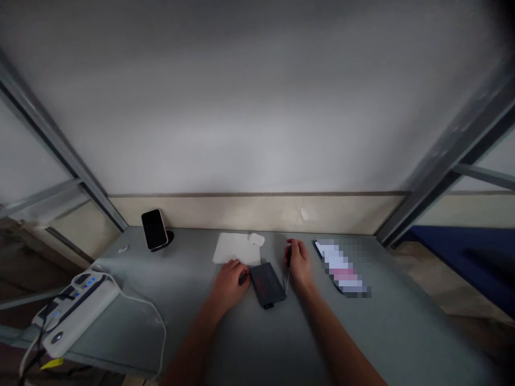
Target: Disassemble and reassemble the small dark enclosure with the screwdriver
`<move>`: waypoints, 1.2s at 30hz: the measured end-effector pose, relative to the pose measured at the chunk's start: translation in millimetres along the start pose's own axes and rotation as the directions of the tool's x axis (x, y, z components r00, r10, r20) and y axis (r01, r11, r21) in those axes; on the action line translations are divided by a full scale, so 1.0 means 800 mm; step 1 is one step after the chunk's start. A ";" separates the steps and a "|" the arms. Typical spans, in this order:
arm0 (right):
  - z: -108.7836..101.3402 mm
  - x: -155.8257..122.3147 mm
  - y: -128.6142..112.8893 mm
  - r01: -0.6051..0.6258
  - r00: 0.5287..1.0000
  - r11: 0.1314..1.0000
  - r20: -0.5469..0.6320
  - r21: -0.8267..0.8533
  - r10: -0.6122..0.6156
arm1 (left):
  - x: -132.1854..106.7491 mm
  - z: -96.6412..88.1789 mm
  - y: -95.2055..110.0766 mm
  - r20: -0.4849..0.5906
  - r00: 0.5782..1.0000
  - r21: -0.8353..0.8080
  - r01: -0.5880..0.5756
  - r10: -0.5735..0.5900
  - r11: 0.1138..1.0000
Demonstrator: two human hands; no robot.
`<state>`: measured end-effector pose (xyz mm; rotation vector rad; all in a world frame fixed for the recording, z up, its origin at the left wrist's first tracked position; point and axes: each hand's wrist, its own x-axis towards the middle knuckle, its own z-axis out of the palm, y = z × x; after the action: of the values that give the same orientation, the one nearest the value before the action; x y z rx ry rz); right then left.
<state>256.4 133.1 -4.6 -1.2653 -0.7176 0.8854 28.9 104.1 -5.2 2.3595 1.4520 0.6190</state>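
A dark flat rectangular case [266, 285] with faint reddish markings lies on the grey table between my hands. My left hand [230, 284] rests at its left side, fingers curled round a small dark piece [243, 277] that I cannot make out fully. On the other side, my right hand [300, 262] is closed round the dark handle of a screwdriver [287, 280]. Its thin metal shaft points down to the case's lower right corner; whether the tip touches it is unclear. A short dark bit [270, 305] sticks out at the case's near edge.
Behind the case lie a white paper sheet [234, 249] and a small white rounded case [257, 239]. A phone with a blurred screen [341, 272] lies right. At left stand a dark-screened device [154, 229] and a power strip [82, 313] with a white cable [155, 308].
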 end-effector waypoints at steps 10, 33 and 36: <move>0.000 -0.004 0.002 0.057 0.998 0.997 0.012 -0.056 -0.056 | -0.011 -0.014 0.013 -0.009 0.995 -0.187 -0.101 0.101 0.977; -0.016 0.021 0.015 -0.040 0.978 0.983 -0.197 0.178 0.075 | -0.023 -0.007 0.041 0.061 0.984 -0.375 -0.134 0.169 0.917; -0.021 0.025 0.010 -0.060 0.971 0.967 -0.209 0.247 0.114 | -0.019 -0.004 0.041 0.011 0.990 -0.348 -0.129 0.142 0.929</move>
<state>278.9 142.7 -16.0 -1.1630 -0.3669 0.8579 46.3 75.9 9.4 2.1882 1.0667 0.7920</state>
